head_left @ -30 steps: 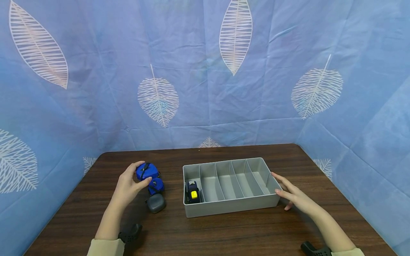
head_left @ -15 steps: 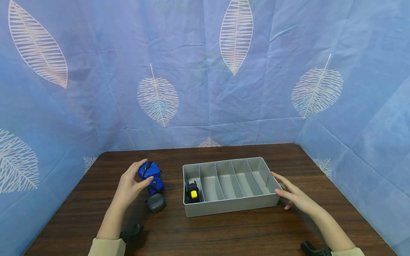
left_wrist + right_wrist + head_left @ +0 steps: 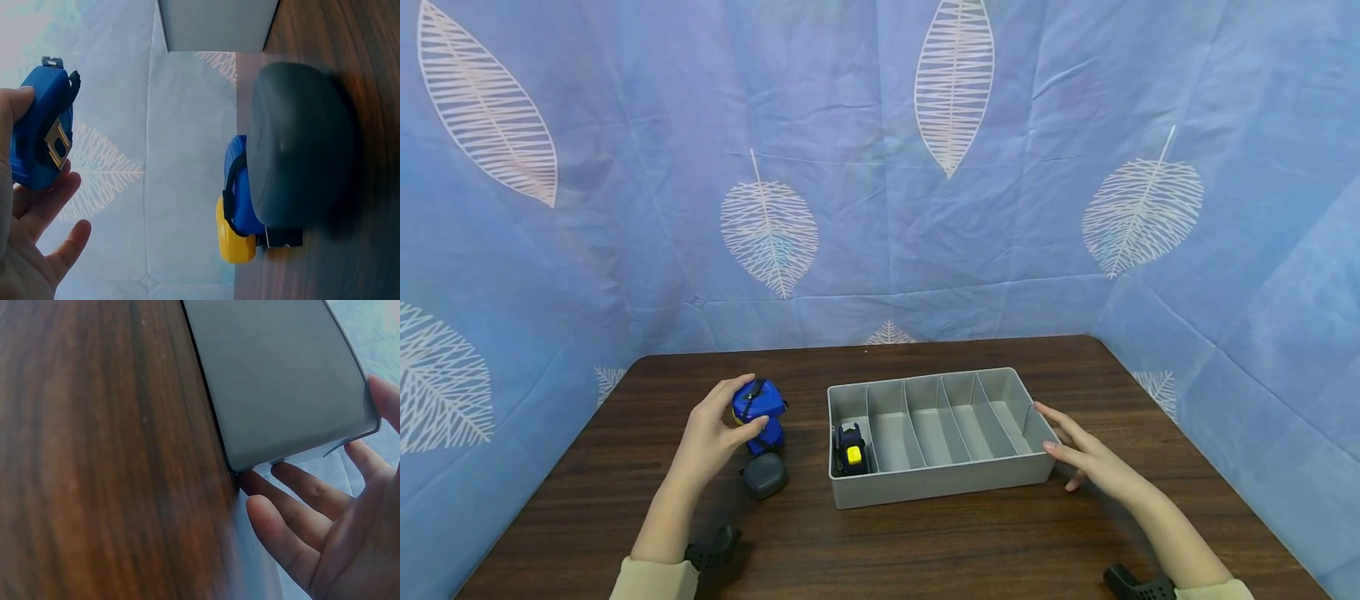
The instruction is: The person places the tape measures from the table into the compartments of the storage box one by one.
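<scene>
My left hand (image 3: 709, 433) pinches a blue tape measure (image 3: 762, 400) between thumb and fingers; the left wrist view shows this tape measure (image 3: 40, 125) raised, with its metal clip and black strap. A second blue tape measure (image 3: 250, 200) with a yellow part lies on the table, partly hidden behind a dark grey rounded case (image 3: 303, 144). At the right end of a grey divided tray (image 3: 940, 483), my right hand (image 3: 1093, 462) touches the wall with extended fingers and its thumb at the near corner. A black tape measure with a yellow button (image 3: 852, 452) sits in the leftmost compartment.
The tray stands on a dark wooden table (image 3: 970, 550), with thin dividers (image 3: 958, 421) splitting it into several compartments. Blue leaf-patterned cloth (image 3: 850, 233) hangs behind and at both sides of the table. Black bands (image 3: 711, 550) circle the wrists.
Holding the blue tape measure, my left hand has moved slightly right, and the tape measure now overlaps the second one in the head view. The right hand and the tray stay put.
</scene>
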### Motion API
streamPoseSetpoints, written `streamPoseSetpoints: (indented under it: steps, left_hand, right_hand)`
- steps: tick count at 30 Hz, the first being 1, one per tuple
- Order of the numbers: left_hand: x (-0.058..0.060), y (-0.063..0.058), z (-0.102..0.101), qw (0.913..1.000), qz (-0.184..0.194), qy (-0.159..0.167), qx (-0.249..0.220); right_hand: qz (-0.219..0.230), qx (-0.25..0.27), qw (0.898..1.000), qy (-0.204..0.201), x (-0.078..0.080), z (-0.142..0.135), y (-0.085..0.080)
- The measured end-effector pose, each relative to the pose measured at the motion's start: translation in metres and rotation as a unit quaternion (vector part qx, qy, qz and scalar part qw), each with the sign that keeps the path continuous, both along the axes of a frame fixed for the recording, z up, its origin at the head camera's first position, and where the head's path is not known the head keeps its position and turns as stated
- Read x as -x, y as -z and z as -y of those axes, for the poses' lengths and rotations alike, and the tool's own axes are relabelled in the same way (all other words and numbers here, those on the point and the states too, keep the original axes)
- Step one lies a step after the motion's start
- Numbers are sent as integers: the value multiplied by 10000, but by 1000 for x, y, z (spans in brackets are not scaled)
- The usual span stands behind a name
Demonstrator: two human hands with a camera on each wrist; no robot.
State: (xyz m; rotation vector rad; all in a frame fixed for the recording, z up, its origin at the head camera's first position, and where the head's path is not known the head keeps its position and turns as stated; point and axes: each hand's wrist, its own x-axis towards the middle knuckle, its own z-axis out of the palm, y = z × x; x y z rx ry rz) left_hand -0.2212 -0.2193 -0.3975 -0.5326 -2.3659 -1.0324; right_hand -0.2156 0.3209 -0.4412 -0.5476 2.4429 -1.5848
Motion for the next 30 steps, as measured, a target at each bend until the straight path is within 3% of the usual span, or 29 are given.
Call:
streamPoseSetpoints:
  steps: [6, 30]
  left_hand:
    - [-1, -2, -4, 9999, -116, 41, 88]
    - [-10, -12, -21, 9997, 77, -24, 245]
  right_hand:
    - [8, 3, 10000, 3, 0, 0, 0]
    - [0, 11, 10000, -33, -2, 1, -2]
